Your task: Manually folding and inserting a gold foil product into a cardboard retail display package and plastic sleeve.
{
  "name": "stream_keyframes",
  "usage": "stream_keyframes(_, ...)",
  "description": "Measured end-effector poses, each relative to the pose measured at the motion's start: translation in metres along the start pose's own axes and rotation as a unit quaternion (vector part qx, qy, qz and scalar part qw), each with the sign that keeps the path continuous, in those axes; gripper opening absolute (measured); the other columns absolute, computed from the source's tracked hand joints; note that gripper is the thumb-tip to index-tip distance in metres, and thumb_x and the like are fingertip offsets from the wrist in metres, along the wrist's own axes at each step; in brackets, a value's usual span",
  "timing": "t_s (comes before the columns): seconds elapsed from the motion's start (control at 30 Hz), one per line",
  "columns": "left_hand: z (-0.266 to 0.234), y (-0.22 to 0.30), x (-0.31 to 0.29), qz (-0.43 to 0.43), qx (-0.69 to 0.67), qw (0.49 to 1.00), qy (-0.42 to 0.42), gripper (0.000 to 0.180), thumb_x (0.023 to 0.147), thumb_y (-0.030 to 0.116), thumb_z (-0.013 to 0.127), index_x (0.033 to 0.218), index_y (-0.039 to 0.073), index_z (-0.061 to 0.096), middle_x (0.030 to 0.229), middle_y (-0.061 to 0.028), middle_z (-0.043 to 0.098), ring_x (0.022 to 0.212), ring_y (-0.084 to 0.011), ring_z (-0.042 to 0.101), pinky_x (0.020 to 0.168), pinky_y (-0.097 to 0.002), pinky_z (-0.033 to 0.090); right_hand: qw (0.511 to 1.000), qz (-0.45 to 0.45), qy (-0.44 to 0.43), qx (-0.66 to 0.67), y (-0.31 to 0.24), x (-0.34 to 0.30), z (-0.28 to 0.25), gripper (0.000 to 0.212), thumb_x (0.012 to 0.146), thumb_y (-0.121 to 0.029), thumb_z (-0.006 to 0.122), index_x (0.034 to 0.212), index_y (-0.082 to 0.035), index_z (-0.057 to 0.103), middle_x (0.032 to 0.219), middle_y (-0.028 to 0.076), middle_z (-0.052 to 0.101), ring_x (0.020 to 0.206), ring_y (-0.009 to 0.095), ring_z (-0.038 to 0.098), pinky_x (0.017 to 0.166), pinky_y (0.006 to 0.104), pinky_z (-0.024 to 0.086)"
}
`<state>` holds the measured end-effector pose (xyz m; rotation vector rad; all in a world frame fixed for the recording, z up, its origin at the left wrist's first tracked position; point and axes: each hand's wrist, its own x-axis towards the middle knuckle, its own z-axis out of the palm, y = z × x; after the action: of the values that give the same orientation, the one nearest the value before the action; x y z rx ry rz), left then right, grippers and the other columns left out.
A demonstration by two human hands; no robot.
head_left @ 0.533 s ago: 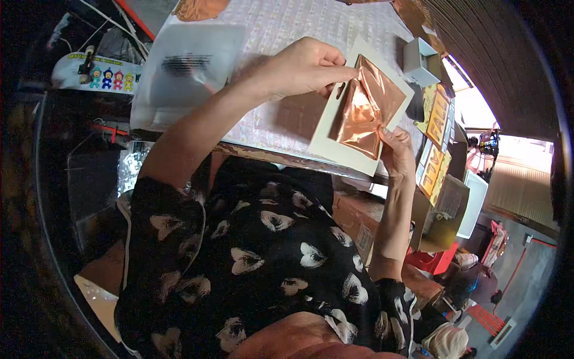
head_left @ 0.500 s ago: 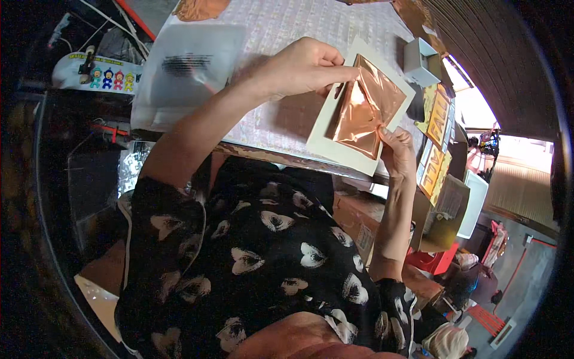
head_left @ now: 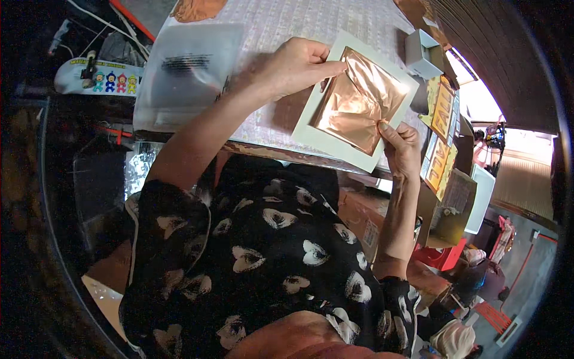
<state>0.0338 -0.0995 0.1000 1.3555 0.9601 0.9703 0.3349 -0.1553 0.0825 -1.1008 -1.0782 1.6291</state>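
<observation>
1. Copper foil (head_left: 363, 96): on cream card (head_left: 308, 128), between the grips, above the desk's (head_left: 323, 21) front edge.
2. Left grip (head_left: 299, 67): pinching foil and card, upper left.
3. Right grip (head_left: 404, 148): pinching both, lower right.

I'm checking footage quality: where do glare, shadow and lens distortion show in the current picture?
Head view: glare whitens patches of the copper-coloured foil; a shadow falls on the table cover beside the pale card; the opening at right is blown out; the dark ribbed panel bows near the blackened rim.
</observation>
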Motion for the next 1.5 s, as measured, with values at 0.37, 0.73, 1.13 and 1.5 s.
stream_keyframes(0.37, 0.006, -0.005, -0.027, -0.059, -0.038, 0.993, -0.093, 0.03, 0.093, 0.021, 0.078, 0.11, 0.0, 0.064, 0.104, -0.0112, 0.075, 0.093, -0.0126, 0.071, 0.079, -0.0276, 0.056, 0.997, -0.029, 0.067, -0.002, 0.01, -0.013, -0.004, 0.008, 0.093, 0.002, 0.072, 0.099, 0.003, 0.076, 0.092, 0.01, 0.077, 0.078, 0.013, 0.069, 0.073, 0.0254, 0.053)
stream_keyframes(0.73, 0.034, -0.01, -0.034, -0.16, -0.002, 0.978, -0.132, 0.031, 0.096, 0.013, 0.072, 0.12, -0.003, 0.059, 0.109, -0.0163, 0.075, 0.099, -0.0171, 0.072, 0.091, -0.0315, 0.056, 0.996, -0.013, 0.085, 0.025, 0.025, -0.035, -0.026, 0.008, 0.095, -0.001, 0.069, 0.098, 0.004, 0.075, 0.097, 0.012, 0.077, 0.082, 0.012, 0.07, 0.077, 0.0256, 0.054)
stream_keyframes(1.13, 0.041, -0.032, -0.033, -0.077, 0.007, 0.991, -0.106, 0.035, 0.098, 0.015, 0.071, 0.122, -0.007, 0.058, 0.108, -0.021, 0.074, 0.097, -0.019, 0.073, 0.084, -0.0293, 0.059, 0.995, 0.017, 0.094, 0.007, 0.036, -0.018, -0.041, 0.009, 0.095, -0.001, 0.07, 0.101, 0.003, 0.076, 0.095, 0.012, 0.077, 0.08, 0.014, 0.072, 0.073, 0.0271, 0.058)
stream_keyframes(1.5, 0.029, -0.043, -0.046, -0.136, -0.008, 0.989, -0.066, 0.035, 0.097, 0.01, 0.069, 0.127, -0.004, 0.057, 0.118, -0.0141, 0.072, 0.108, -0.0169, 0.069, 0.098, -0.0303, 0.053, 0.998, 0.043, 0.042, 0.01, 0.041, 0.01, -0.032, 0.007, 0.093, -0.004, 0.073, 0.095, 0.003, 0.076, 0.088, 0.01, 0.077, 0.072, 0.012, 0.069, 0.066, 0.0261, 0.055)
